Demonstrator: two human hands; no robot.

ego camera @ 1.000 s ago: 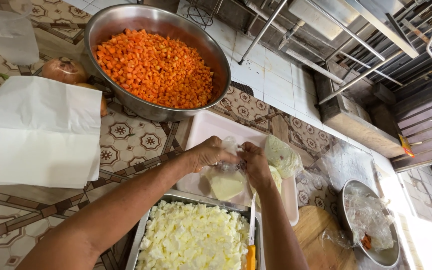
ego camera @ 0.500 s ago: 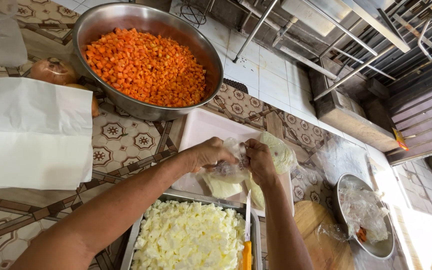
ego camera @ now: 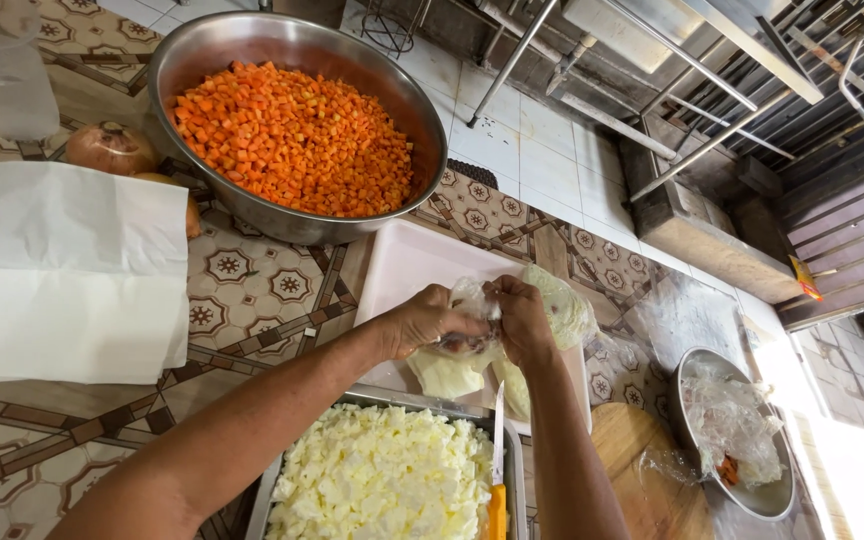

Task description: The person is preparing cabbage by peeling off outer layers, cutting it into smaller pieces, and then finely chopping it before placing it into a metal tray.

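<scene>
My left hand [ego camera: 424,322] and my right hand [ego camera: 522,318] meet over a white cutting board [ego camera: 410,268]. Both grip crumpled clear plastic wrap [ego camera: 472,298] that comes off a pale cabbage [ego camera: 564,308]. Pale cabbage pieces [ego camera: 449,374] lie on the board just below my hands. In front of them stands a metal tray of chopped pale vegetable [ego camera: 382,480]. A knife with an orange handle [ego camera: 496,490] rests on the tray's right edge, blade pointing toward my hands.
A large steel bowl [ego camera: 206,40] of diced carrot stands at the back. White paper [ego camera: 62,270] and onions [ego camera: 110,148] lie at left. At right are a round wooden board [ego camera: 642,480] and a small steel bowl [ego camera: 690,372] holding plastic scraps. Patterned tablecloth throughout.
My hands have stayed over the board, working the plastic wrap between them. The wrap has bunched tighter in my fingers and the cabbage has shifted slightly to the right.
</scene>
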